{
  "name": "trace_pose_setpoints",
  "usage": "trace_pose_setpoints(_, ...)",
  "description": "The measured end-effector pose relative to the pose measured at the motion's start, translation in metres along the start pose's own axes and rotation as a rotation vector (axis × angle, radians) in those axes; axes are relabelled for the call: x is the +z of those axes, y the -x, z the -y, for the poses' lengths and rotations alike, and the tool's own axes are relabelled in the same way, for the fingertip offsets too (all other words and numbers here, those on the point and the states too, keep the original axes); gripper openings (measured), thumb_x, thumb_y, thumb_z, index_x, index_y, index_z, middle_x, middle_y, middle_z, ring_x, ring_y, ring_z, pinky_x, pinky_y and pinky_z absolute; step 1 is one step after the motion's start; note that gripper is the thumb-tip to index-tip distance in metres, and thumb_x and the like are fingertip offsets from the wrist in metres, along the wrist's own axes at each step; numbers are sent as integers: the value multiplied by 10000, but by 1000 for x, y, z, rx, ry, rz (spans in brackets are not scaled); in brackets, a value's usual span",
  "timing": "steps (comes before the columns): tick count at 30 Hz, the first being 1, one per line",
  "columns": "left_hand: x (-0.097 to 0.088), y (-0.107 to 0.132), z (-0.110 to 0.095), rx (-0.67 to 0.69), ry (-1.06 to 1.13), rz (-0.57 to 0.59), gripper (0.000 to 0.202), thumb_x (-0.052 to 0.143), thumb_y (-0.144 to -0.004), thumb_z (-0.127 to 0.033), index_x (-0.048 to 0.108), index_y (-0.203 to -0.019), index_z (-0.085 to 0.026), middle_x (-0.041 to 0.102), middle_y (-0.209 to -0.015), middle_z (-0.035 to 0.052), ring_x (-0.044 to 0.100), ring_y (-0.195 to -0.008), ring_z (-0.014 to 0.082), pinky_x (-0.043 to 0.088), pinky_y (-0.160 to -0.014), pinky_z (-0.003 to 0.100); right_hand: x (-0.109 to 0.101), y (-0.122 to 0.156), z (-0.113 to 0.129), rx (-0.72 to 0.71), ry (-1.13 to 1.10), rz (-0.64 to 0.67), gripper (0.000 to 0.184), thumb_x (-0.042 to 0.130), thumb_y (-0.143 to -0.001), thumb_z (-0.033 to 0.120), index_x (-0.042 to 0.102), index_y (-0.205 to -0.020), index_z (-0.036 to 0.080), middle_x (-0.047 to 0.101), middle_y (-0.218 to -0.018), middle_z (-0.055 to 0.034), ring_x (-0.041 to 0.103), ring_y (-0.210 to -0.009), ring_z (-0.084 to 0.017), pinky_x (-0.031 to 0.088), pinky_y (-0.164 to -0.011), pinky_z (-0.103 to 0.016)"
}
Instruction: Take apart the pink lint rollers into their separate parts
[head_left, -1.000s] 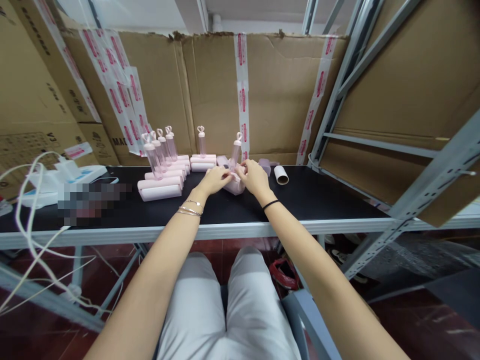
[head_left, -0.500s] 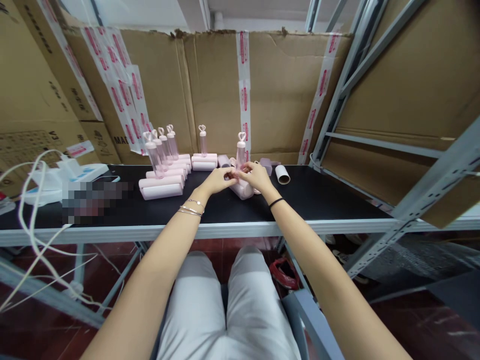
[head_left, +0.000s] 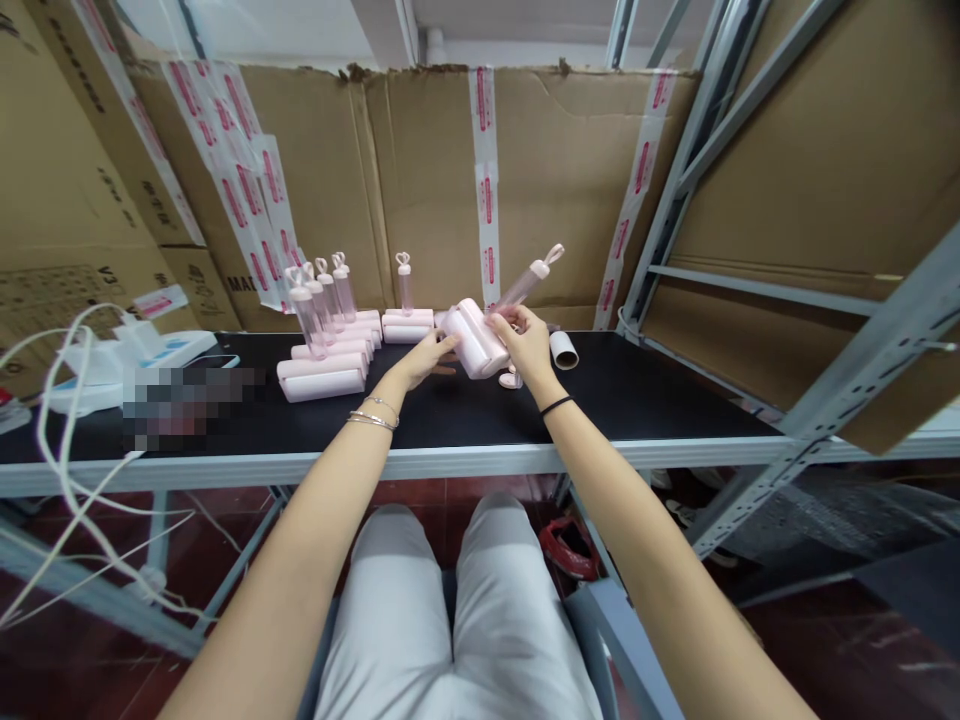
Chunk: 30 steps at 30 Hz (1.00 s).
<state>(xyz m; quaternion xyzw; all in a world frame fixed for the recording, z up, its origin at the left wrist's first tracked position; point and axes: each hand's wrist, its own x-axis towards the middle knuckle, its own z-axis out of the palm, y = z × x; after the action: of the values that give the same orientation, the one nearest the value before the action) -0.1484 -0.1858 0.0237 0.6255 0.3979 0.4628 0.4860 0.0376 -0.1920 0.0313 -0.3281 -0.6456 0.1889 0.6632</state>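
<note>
One pale pink roller (head_left: 476,340) is at the centre of the dial, held tilted over the middle of the black worktop (head_left: 652,400), with its clear handle (head_left: 521,288) slanting up towards one o'clock and ending in a looped tip. The fingers of the right hand (head_left: 527,345) are closed on it where the handle meets the body. At its nine o'clock end is the left hand (head_left: 421,362), thumb tip against the roller and the other fingers parted below; whether they grip it, I cannot tell. Just beside, at five o'clock, a small round pink part (head_left: 511,379) lies near the right hand, and at three o'clock a white tube (head_left: 564,350) rests on its side with its open end facing the person. Towards ten o'clock one matching roller (head_left: 409,327) stands with its handle upright, and at nine o'clock a row of more rollers (head_left: 322,378) runs back, handles up. Farther out at nine sit a white power strip (head_left: 180,345) and its cables (head_left: 67,440) (something beside them is pixelated beyond reading). Taped cardboard (head_left: 427,180) closes off twelve o'clock, a grey metal frame (head_left: 832,370) rises towards three, and the person's knees (head_left: 491,540) are at six
</note>
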Motion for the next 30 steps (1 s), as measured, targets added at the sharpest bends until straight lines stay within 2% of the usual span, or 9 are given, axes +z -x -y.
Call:
trace_pose_setpoints(3,1,3,-1,47,61,98,715,758,-636,-566,525,-1195,-185,641,-1163,141,633,-1024,304,525,-842,438,3,1,-3,16,-55,34,291,624,-735,463,626,-803,181,690,-803,-33,620,-790,-174,470,-781,-300)
trace_pose_setpoints(7,1,0,-1,146,126,0,682,803,-590,-492,550,-1128,-158,659,-1104,117,644,-979,272,530,-842,406,6,-1,-8,66,-97,45,315,600,-741,471,617,-850,176,694,-858,-51,635,-846,-184,473,-820,-314)
trace_pose_setpoints(9,-2,-4,0,203,140,-97,657,815,-568,-438,556,-1102,-155,659,-1099,102,636,-997,264,527,-853,393,4,-3,-11,126,-4,6,317,573,-754,466,606,-866,172,682,-854,-54,628,-833,-183,471,-819,-319)
trace_pose_setpoints(12,-10,-11,4,239,120,-365,592,803,-565,-385,557,-1051,-156,661,-1058,87,631,-1003,253,526,-858,374,-4,-7,-16,254,219,-55,309,551,-779,421,585,-934,156,668,-892,-73,621,-836,-192,469,-814,-325)
trace_pose_setpoints(16,-23,-20,11,163,51,-731,523,776,-588,-382,550,-1010,-171,661,-985,81,637,-997,259,527,-837,360,-16,-7,-23,395,544,37,335,519,-822,289,540,-1101,106,662,-1049,-170,630,-964,-251,464,-836,-355)
trace_pose_setpoints(19,-28,-21,14,84,53,-850,528,758,-597,-406,534,-1018,-179,654,-976,89,646,-978,261,532,-798,354,-21,-3,-28,523,803,163,409,520,-820,192,492,-1203,53,627,-1143,-259,628,-1028,-313,461,-820,-388)
trace_pose_setpoints(22,-27,-20,13,53,85,-856,512,740,-608,-422,525,-1005,-180,648,-984,98,657,-940,255,538,-758,349,-21,2,-30,600,949,274,416,541,-820,163,505,-1213,34,602,-1188,-288,618,-1072,-329,455,-822,-384)
trace_pose_setpoints(26,-24,-18,13,50,78,-844,505,748,-604,-422,531,-992,-183,651,-965,99,654,-961,274,537,-767,365,-16,11,-19,483,1139,350,333,546,-852,195,566,-1152,53,600,-1177,-266,588,-1099,-333,446,-830,-386)
trace_pose_setpoints(30,-20,-17,13,48,56,-786,526,780,-574,-430,529,-965,-184,649,-979,105,648,-977,287,533,-765,362,3,11,6,20,1263,294,282,482,-877,182,573,-1131,99,589,-1163,-211,526,-1101,-319,421,-846,-403)
